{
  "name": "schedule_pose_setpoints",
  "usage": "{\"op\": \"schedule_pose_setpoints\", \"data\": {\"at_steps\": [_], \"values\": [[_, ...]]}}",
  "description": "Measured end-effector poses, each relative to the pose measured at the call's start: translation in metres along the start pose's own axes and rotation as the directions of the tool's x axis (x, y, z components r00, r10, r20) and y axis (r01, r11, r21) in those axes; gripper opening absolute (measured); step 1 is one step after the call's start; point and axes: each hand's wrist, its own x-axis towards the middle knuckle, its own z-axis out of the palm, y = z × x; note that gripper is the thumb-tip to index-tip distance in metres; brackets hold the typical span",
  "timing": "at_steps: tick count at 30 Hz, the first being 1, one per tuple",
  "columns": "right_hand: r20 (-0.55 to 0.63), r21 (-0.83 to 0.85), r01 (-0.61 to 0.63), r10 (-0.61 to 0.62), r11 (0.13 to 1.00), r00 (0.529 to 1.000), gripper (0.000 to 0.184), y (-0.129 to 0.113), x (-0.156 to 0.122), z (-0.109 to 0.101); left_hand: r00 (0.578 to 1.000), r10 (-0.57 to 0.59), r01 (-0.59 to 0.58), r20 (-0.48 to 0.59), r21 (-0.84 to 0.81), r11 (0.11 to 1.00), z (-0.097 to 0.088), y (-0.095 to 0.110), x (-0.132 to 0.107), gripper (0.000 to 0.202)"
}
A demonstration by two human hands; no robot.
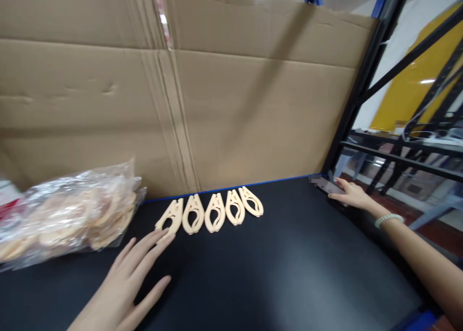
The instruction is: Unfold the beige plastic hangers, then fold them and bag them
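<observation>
We are resting our open left hand point(126, 282) beside the clips point(210, 210), our right hand point(349, 193) lying flat on a phone point(329, 186) right of them, risking nudging the row crooked.

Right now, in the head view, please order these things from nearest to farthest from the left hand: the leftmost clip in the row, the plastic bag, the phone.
1. The leftmost clip, at the fingertips of the left hand.
2. The plastic bag, on the left side of the table.
3. The phone, at the far right corner, under the right hand.
</observation>
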Motion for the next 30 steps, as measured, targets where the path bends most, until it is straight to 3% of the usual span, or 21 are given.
{"op": "schedule_pose_setpoints", "data": {"at_steps": [3, 5, 7, 10, 12, 14, 16, 18, 20, 21, 23, 24, 26, 28, 30], "values": [[-0.082, -0.034, 0.051, -0.054, 0.998, 0.995, 0.065, -0.030, -0.004, 0.002, 0.998, 0.042, -0.038, -0.041, 0.083, 0.996, -0.010, 0.001, 0.004, 0.066], [-0.112, 0.023, 0.225, -0.221, 0.974, 0.969, 0.050, -0.066, -0.010, 0.008, 0.995, 0.048, -0.035, -0.092, 0.132, 0.991, -0.018, 0.000, 0.008, 0.059], [-0.128, 0.154, 0.377, -0.360, 0.913, 0.924, 0.036, -0.115, -0.024, 0.015, 0.983, 0.036, -0.007, -0.177, 0.162, 0.987, -0.030, -0.003, 0.011, 0.051], [-0.096, 0.389, 0.494, -0.499, 0.778, 0.861, 0.026, -0.204, -0.059, 0.028, 0.938, 0.036, 0.042, -0.345, 0.217, 0.975, -0.051, -0.014, 0.010, 0.039], [-0.016, 0.524, 0.542, -0.629, 0.657, 0.778, 0.023, -0.265, -0.085, 0.034, 0.867, 0.007, 0.138, -0.499, 0.254, 0.957, -0.066, -0.028, 0.007, 0.029], [-0.059, 0.547, 0.673, -0.780, 0.497, 0.623, 0.023, -0.323, -0.107, 0.039, 0.789, -0.029, 0.236, -0.614, 0.258, 0.937, -0.078, -0.045, 0.002, 0.023], [-0.101, 0.529, 0.746, -0.843, 0.404, 0.528, 0.026, -0.375, -0.118, 0.044, 0.743, -0.075, 0.317, -0.665, 0.252, 0.914, -0.084, -0.062, -0.002, 0.029], [-0.156, 0.478, 0.817, -0.884, 0.322, 0.440, 0.044, -0.420, -0.119, 0.047, 0.750, -0.102, 0.344, -0.653, 0.255, 0.903, -0.085, -0.073, -0.004, 0.043], [-0.212, 0.394, 0.890, -0.919, 0.230, 0.332, 0.060, -0.459, -0.115, 0.052, 0.796, -0.101, 0.321, -0.596, 0.276, 0.906, -0.080, -0.075, -0.004, 0.054], [-0.231, 0.340, 0.923, -0.935, 0.181, 0.269, 0.063, -0.475, -0.111, 0.056, 0.823, -0.090, 0.296, -0.561, 0.289, 0.910, -0.076, -0.074, -0.003, 0.057], [-0.279, 0.105, 0.992, -0.956, 0.067, 0.094, 0.060, -0.500, -0.104, 0.063, 0.861, -0.061, 0.247, -0.504, 0.310, 0.918, -0.068, -0.069, 0.001, 0.055], [-0.291, 0.028, 0.999, -0.956, 0.036, 0.043, 0.055, -0.509, -0.100, 0.067, 0.871, -0.047, 0.227, -0.488, 0.317, 0.921, -0.065, -0.067, 0.003, 0.052], [-0.313, -0.082, 0.997, -0.949, 0.005, -0.021, 0.036, -0.521, -0.096, 0.073, 0.878, -0.024, 0.200, -0.478, 0.322, 0.925, -0.060, -0.064, 0.006, 0.045], [-0.332, -0.114, 0.993, -0.942, -0.009, -0.047, 0.015, -0.522, -0.094, 0.076, 0.872, -0.006, 0.185, -0.490, 0.316, 0.930, -0.058, -0.063, 0.008, 0.041], [-0.350, -0.154, 0.988, -0.933, -0.029, -0.082, 0.014, -0.514, -0.097, 0.073, 0.859, 0.012, 0.169, -0.511, 0.306, 0.937, -0.059, -0.062, 0.007, 0.037]]}}
